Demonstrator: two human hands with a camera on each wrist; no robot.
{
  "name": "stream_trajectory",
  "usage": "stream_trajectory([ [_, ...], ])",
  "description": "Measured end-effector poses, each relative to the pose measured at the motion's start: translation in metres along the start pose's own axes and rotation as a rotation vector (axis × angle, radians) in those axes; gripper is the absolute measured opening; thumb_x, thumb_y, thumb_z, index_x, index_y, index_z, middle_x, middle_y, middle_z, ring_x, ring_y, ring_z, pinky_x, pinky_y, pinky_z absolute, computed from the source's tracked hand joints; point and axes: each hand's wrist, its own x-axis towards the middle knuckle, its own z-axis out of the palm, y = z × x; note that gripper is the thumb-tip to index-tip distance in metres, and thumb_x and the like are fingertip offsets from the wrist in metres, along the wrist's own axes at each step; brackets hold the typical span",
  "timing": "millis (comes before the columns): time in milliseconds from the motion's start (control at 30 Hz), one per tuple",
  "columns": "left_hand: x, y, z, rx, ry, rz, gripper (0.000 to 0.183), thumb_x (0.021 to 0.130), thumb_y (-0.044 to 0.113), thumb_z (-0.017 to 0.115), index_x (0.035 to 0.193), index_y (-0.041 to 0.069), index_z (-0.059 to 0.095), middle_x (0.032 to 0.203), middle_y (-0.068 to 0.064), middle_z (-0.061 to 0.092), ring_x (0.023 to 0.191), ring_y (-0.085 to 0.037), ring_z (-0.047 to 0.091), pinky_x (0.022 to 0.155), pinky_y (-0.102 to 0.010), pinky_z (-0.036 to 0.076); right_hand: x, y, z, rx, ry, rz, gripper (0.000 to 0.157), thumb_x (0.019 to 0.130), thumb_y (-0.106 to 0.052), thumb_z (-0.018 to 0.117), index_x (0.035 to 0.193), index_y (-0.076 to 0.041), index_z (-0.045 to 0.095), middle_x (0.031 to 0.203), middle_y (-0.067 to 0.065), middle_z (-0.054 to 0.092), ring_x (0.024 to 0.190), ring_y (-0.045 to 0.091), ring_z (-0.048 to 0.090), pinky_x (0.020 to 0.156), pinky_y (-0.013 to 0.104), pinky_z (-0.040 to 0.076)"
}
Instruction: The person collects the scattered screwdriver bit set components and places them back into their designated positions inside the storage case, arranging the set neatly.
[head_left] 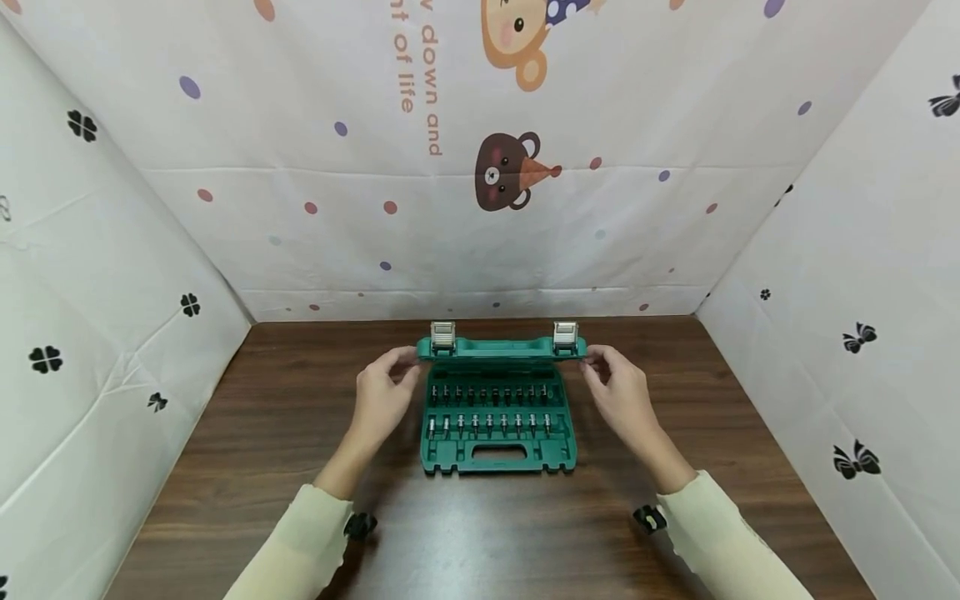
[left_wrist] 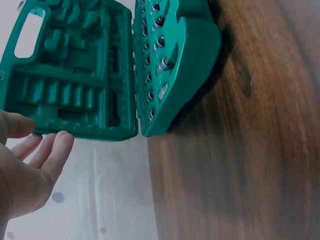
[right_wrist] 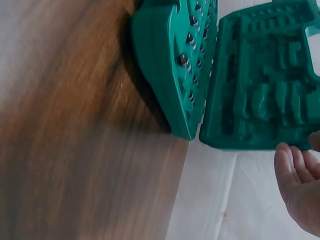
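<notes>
A green plastic tool case (head_left: 442,456) lies on the table with its hinged lid (head_left: 498,349) standing roughly upright at the back. Two rows of small metal bits (head_left: 489,423) fill its base; the lid's moulded inside (left_wrist: 65,70) shows in both wrist views. My left hand (head_left: 381,398) holds the lid's left edge between thumb and fingers. At the opposite edge, my right hand (head_left: 621,398) pinches the lid likewise, its fingertips (right_wrist: 283,148) at the rim. Two metal latches (head_left: 442,337) sit along the lid's top edge.
The brown wooden table (head_left: 300,433) extends around the case. Behind it hangs a white printed cloth (head_left: 315,250), with more patterned cloth (head_left: 810,350) along both sides. Each wrist carries a small black device (head_left: 361,526).
</notes>
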Motion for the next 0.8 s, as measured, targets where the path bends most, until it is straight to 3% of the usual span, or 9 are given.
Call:
stream_trajectory([
  [133, -0.003, 0.002, -0.002, -0.017, -0.023, -0.030, 0.027, 0.098, 0.004, 0.066, 0.125, 0.004, 0.072, 0.116, -0.016, 0.075, 0.103, -0.028, 0.073, 0.087, -0.045, 0.061, -0.006, -0.002, -0.002, -0.002, -0.025, 0.007, 0.026, 0.103, -0.011, 0.064, 0.126, 0.000, 0.065, 0.112, 0.014, 0.071, 0.102, 0.030, 0.070, 0.083, 0.049, 0.060],
  [267, -0.005, 0.007, -0.007, -0.009, -0.066, -0.100, 0.028, 0.102, 0.012, 0.064, 0.128, 0.006, 0.072, 0.118, -0.013, 0.075, 0.103, -0.025, 0.071, 0.083, -0.039, 0.059, -0.012, -0.005, -0.005, 0.010, -0.065, 0.052, 0.030, 0.105, -0.015, 0.061, 0.131, -0.001, 0.064, 0.116, 0.014, 0.071, 0.107, 0.031, 0.070, 0.085, 0.052, 0.060],
  [367, -0.008, 0.010, -0.009, -0.038, -0.103, -0.167, 0.031, 0.104, 0.017, 0.059, 0.131, 0.006, 0.071, 0.116, -0.012, 0.076, 0.104, -0.027, 0.073, 0.082, -0.037, 0.061, -0.018, -0.006, -0.007, 0.026, -0.096, 0.081, 0.032, 0.107, -0.020, 0.057, 0.133, -0.003, 0.064, 0.116, 0.012, 0.072, 0.106, 0.028, 0.070, 0.085, 0.048, 0.060],
  [533, -0.012, 0.012, -0.013, -0.129, -0.159, -0.264, 0.037, 0.107, 0.019, 0.047, 0.132, 0.006, 0.071, 0.106, -0.017, 0.077, 0.098, -0.031, 0.075, 0.084, -0.043, 0.063, -0.026, -0.004, -0.010, 0.045, -0.111, 0.120, 0.036, 0.111, -0.024, 0.046, 0.134, -0.006, 0.066, 0.111, 0.008, 0.075, 0.102, 0.024, 0.072, 0.078, 0.032, 0.057],
  [800, -0.019, 0.014, -0.014, -0.163, -0.177, -0.314, 0.046, 0.109, 0.041, 0.048, 0.115, 0.007, 0.078, 0.095, -0.019, 0.077, 0.086, -0.030, 0.076, 0.080, -0.044, 0.065, -0.035, -0.003, -0.010, 0.063, -0.119, 0.107, 0.039, 0.112, -0.028, 0.042, 0.132, -0.005, 0.068, 0.104, 0.011, 0.073, 0.096, 0.031, 0.072, 0.069, 0.030, 0.054],
])
